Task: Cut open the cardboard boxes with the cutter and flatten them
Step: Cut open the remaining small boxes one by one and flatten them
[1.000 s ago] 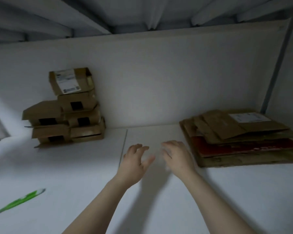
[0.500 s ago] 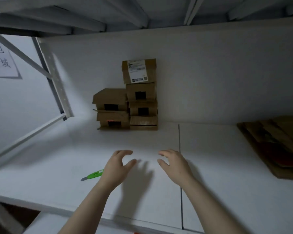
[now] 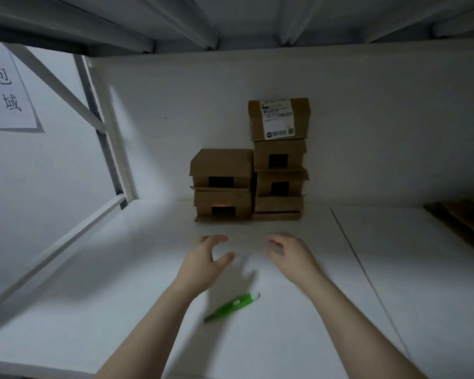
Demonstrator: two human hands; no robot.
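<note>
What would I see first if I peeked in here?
The brown cardboard boxes stacked against the back wall stand out first, the top one with a white label. Next comes the green cutter, lying on the white shelf near the open left hand and right hand.

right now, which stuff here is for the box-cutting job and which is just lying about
For the job: stacked cardboard boxes against the back wall; green cutter, in neither hand; flat cardboard at the right edge.
Just there: paper sign on the left wall; white shelf under it all.
</note>
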